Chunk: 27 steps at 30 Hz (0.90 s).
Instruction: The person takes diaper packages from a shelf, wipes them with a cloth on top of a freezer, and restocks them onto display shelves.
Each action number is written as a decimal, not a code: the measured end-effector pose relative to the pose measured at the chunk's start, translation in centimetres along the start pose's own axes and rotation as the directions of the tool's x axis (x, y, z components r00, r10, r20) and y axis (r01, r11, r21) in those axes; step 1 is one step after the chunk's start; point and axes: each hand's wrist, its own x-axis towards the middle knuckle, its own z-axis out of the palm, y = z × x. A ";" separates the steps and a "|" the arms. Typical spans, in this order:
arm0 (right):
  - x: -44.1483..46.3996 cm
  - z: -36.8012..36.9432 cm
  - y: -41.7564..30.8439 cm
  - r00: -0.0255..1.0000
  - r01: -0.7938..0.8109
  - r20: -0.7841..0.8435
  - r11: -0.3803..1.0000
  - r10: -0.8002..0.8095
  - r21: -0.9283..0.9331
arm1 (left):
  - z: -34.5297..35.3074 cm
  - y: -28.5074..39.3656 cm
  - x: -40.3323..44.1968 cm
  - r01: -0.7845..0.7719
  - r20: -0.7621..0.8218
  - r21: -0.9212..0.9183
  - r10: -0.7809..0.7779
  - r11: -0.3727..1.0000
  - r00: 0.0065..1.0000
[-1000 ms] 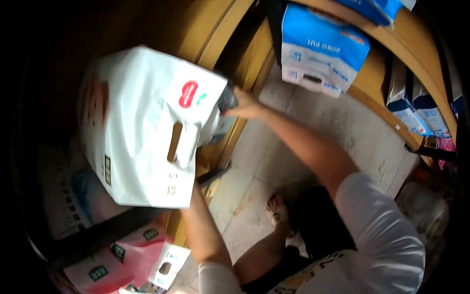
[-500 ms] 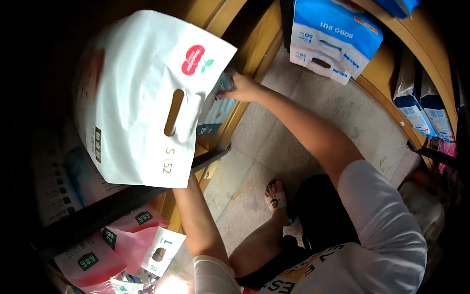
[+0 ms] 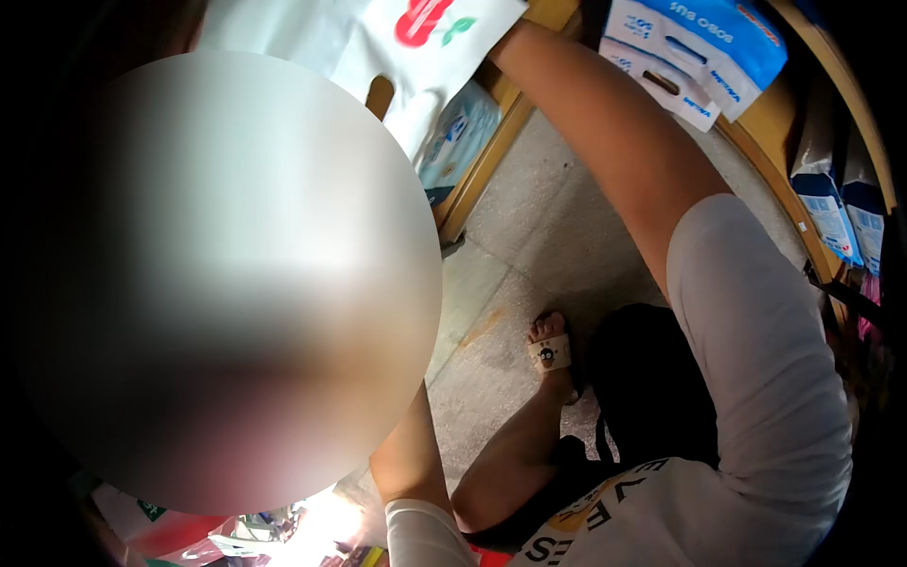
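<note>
A white diaper pack [image 3: 345, 42] with a red cherry logo and a handle cutout fills the upper left, much of it covered by a large round blur. My right forearm [image 3: 586, 123] reaches up to the pack's right edge, where the hand disappears behind it. From below, my left forearm [image 3: 411, 463] runs into the blur, which hides that hand completely. Whether either hand grips the pack is not visible. Just under the pack's right corner, a light-blue package [image 3: 463, 137] sits on the wooden shelf [image 3: 482, 175].
Blue and white packs [image 3: 694, 57] stand at the upper right. Farther right, dark-blue and white packs [image 3: 831, 222] rest on a curved wooden shelf [image 3: 784, 170]. Pink packages [image 3: 170, 529] lie at the lower left. Grey floor tiles [image 3: 529, 208] extend around my sandalled foot [image 3: 548, 345].
The white pack now appears higher in view, and a round blur covers much of it. My right hand, partly visible before, is now behind the pack. The view has shifted.
</note>
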 end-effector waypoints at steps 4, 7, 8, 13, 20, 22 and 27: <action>-1.4 2.4 1.5 1.000 -0.007 0.020 1.000 0.007 -0.006 | -0.6 0.5 0.1 0.011 -0.011 -0.013 -0.012 1.000 1.000; -2.6 3.2 1.5 0.999 -0.011 0.030 1.000 0.011 -0.004 | -0.7 0.7 0.2 0.018 -0.004 -0.034 -0.018 0.999 1.000; -2.8 3.8 1.3 1.000 -0.015 0.027 1.000 0.015 -0.003 | -0.7 0.8 0.2 0.018 0.002 -0.038 -0.018 0.999 1.000; -3.2 3.6 1.8 0.998 -0.054 0.038 0.995 0.051 0.084 | -0.1 1.1 -0.6 0.125 0.012 -0.059 -0.125 0.990 0.992; -3.8 -0.9 2.5 0.992 -0.108 0.006 0.833 0.125 0.543 | -5.3 0.0 -15.3 -0.148 0.359 0.871 -0.400 0.469 0.843; -5.9 -1.5 3.5 0.983 -0.178 0.101 0.687 0.151 0.704 | -15.4 -0.4 -20.5 0.093 0.158 0.869 -0.450 0.486 0.879; -18.3 4.9 19.2 0.713 -0.679 0.680 0.408 0.171 0.610 | -38.1 -5.6 -48.8 0.568 -0.784 0.619 0.465 0.542 0.411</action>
